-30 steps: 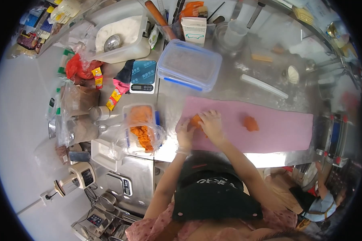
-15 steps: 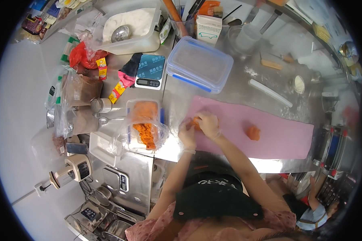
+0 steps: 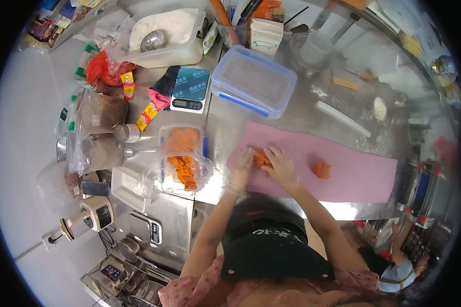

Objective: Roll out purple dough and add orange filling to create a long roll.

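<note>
**Newly exposed: an orange lump lay between two parted hands**

Head view. The left hand (image 3: 242, 172) lay at the left side of the orange lump (image 3: 262, 160), its fingers extended and not closed around anything. The right hand (image 3: 283, 166) arched over the lump's right side with fingers loosely spread and unclenched; its contact beneath could not be made out. Half a second earlier the hands had met over the lump, covering most of it; now they had separated, so that its rough upper surface showed and it lay accessible from both sides rather than enclosed. The lump was near the left end of the pink mat (image 3: 361, 180), on the steel bench (image 3: 221, 134). A second lump (image 3: 321, 169) sat apart to the right, unmoved. Left of the mat, loose plastic partly covered orange mash (image 3: 183, 173) in a tub (image 3: 162, 137).
</note>
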### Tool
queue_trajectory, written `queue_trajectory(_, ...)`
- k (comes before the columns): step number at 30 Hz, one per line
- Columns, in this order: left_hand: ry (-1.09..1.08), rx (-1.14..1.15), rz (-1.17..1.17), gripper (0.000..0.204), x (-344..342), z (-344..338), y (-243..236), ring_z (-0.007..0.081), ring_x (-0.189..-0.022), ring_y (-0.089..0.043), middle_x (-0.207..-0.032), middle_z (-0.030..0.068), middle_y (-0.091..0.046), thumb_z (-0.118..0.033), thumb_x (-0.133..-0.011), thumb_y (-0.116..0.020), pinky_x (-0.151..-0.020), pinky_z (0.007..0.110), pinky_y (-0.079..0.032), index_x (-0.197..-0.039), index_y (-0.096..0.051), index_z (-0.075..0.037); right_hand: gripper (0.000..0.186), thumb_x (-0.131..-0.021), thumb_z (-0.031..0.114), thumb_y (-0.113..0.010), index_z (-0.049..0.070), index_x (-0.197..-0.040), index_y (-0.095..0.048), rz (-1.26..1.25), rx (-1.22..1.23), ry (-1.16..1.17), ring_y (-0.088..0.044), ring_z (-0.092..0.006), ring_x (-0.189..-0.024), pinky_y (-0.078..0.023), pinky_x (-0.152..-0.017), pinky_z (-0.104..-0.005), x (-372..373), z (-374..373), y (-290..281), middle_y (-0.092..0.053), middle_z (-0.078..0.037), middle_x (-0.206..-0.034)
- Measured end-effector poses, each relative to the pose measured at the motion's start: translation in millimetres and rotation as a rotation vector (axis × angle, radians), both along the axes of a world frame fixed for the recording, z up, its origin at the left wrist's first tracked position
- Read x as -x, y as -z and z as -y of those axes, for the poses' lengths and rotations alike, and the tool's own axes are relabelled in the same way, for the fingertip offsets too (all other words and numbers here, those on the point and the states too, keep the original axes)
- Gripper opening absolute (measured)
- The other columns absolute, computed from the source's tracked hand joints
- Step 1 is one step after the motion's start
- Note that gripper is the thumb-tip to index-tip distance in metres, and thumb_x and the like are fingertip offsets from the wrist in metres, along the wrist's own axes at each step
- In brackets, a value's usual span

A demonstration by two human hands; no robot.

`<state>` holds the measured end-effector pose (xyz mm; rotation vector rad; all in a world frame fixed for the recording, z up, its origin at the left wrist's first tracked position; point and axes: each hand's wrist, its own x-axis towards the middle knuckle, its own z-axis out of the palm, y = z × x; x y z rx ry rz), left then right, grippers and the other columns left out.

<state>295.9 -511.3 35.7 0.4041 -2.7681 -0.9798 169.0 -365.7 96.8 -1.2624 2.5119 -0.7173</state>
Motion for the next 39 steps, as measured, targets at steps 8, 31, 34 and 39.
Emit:
queue_trajectory(8,0.082,0.067,-0.061,0.046,10,8,-13,0.0326,-0.129,-0.052,-0.136,0.0146,-0.057,0.001,-0.082,-0.06,-0.108,0.038,-0.044,-0.128,-0.06,-0.001,0.061,-0.073,0.023,-0.078,0.008,-0.129,-0.059,0.12,0.015,0.112,-0.053,-0.0321,-0.115,-0.046,-0.096,-0.0425,-1,-5,6,-0.056,-0.01,-0.127)
queue_trajectory(31,0.023,-0.075,0.001,0.049,-4,-39,-30,0.0342,-0.124,-0.052,-0.13,0.0141,-0.058,0.003,-0.077,-0.055,-0.11,0.048,-0.039,-0.125,-0.06,0.002,0.051,-0.079,0.018,-0.074,0.006,-0.126,-0.059,0.267,0.11,0.223,-0.058,-0.0369,-0.112,-0.048,-0.094,-0.0434,10,-11,21,-0.061,-0.019,-0.12)
queue_trajectory(34,0.063,0.08,-0.054,0.048,1,-35,-31,0.0333,-0.131,-0.047,-0.136,0.0152,-0.055,0.001,-0.079,-0.055,-0.112,0.047,-0.037,-0.127,-0.059,0.004,0.057,-0.08,0.02,-0.074,0.007,-0.133,-0.055,0.224,0.057,0.15,-0.054,-0.0355,-0.12,-0.047,-0.097,-0.0432,1,-21,19,-0.055,-0.018,-0.129)
queue_trajectory(39,0.215,0.317,0.083,0.049,-6,-33,-12,0.0306,-0.135,-0.044,-0.142,0.0158,-0.051,-0.005,-0.084,-0.051,-0.116,0.047,-0.03,-0.133,-0.055,0.003,0.059,-0.079,0.022,-0.075,0.007,-0.133,-0.055,0.279,0.032,0.232,-0.053,-0.0353,-0.12,-0.048,-0.095,-0.0432,-2,-14,17,-0.055,-0.017,-0.129)
